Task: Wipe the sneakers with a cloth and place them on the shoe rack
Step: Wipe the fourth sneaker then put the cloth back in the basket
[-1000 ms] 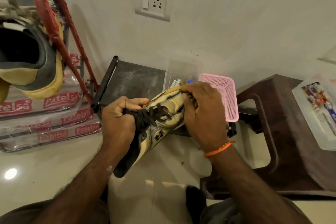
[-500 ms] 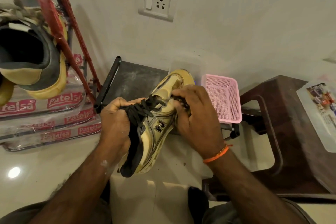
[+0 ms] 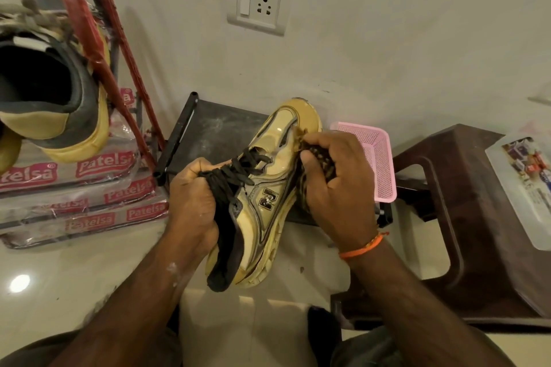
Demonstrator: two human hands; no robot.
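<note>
A yellow-gold sneaker (image 3: 268, 199) with black laces is held in the air, toe pointing away toward the wall. My left hand (image 3: 193, 197) grips it at the laces and collar. My right hand (image 3: 334, 185) holds a dark patterned cloth (image 3: 319, 158) bunched in its fingers and presses it against the sneaker's right side near the sole. A second matching sneaker (image 3: 50, 92) sits heel-out on the red shoe rack (image 3: 98, 39) at the upper left.
A low black stand (image 3: 214, 128) lies behind the sneaker, with a pink mesh basket (image 3: 378, 164) to its right. A brown plastic stool (image 3: 465, 205) carrying a clear lidded box (image 3: 524, 188) stands at right. Wrapped "Patelsa" packs (image 3: 83, 188) are stacked under the rack.
My right hand has slid back from the toe along the sneaker's side, uncovering the toe. The sneaker has turned more upright toward the wall.
</note>
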